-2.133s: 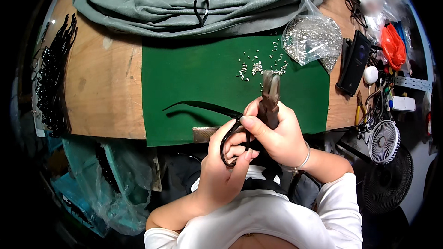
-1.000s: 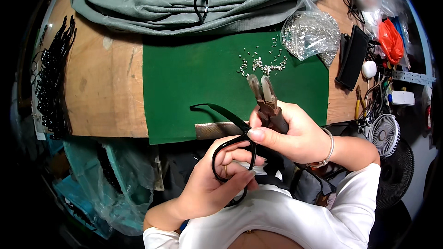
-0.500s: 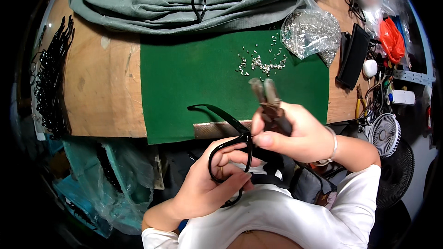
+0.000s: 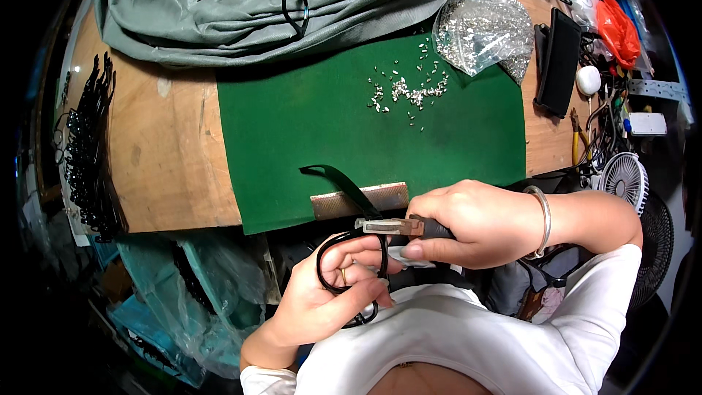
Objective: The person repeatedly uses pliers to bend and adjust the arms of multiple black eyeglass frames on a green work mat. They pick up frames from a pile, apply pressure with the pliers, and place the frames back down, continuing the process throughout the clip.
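Observation:
My left hand (image 4: 307, 300) is closed around a black eyeglass frame (image 4: 319, 267) below the near table edge, with fingers through and behind one rim. One temple (image 4: 344, 183) of the frame points up and away over the green mat (image 4: 292, 117). In my right hand (image 4: 482, 227), pliers (image 4: 387, 227) with worn metal jaws and dark handles lie level. Their jaws point left and meet the frame's upper corner, where the temple joins the rim. Whether they grip anything there is hidden. Just beyond the pliers, a rough textured strip (image 4: 351, 201) lies along the mat's near edge.
Small silvery pieces (image 4: 409, 93) are scattered on the mat beside a clear bag (image 4: 486, 33) of them. Grey-green cloth (image 4: 219, 22) holding another black frame (image 4: 306, 11) lies beyond. Black temples (image 4: 91, 153) are heaped at left. Yellow-handled pliers (image 4: 576, 143) and a fan (image 4: 621, 179) are at right.
The pliers have swung from pointing away over the mat to pointing left, and their jaws have come onto the frame's corner. My left hand keeps hold of the frame.

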